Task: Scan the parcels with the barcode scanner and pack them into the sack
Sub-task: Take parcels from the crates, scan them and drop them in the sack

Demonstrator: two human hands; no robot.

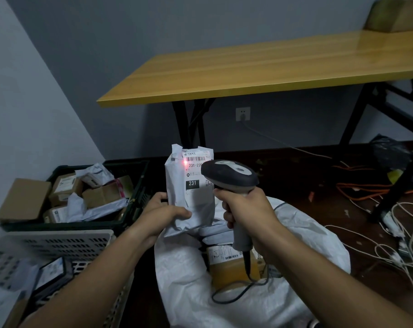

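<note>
Your left hand (164,213) holds a white poly parcel (190,192) upright above the open mouth of the sack (307,235), its long axis vertical and its label (196,169) facing you. Your thumb lies across the parcel's lower front and your fingers wrap behind its left edge, where they are hidden. A red scan dot glows on the label's upper left, just below the barcode. The label's right part is covered by the head of the barcode scanner (230,177).

Your right hand (244,209) grips the scanner's handle, fingers curled round it. The head points left and away from you, toward the label, and the handle runs down out of your fist to a dark cable (238,292) that loops over the sack.

Inside the sack lie a brown box (231,263) with a label and, just above it, grey mailers partly hidden behind the held parcel.

On the floor to the left, a dark crate (129,209) holds cardboard boxes and white mailers. Nearer you, a pale perforated basket (54,242) is blurred, cut off by the bottom-left corner, and its contents are hard to make out.

Behind stands a wooden tabletop (248,72) on black legs; a blurred box (394,15) sits at its far right end. Tangled cables (390,245) lie on the floor at right.
</note>
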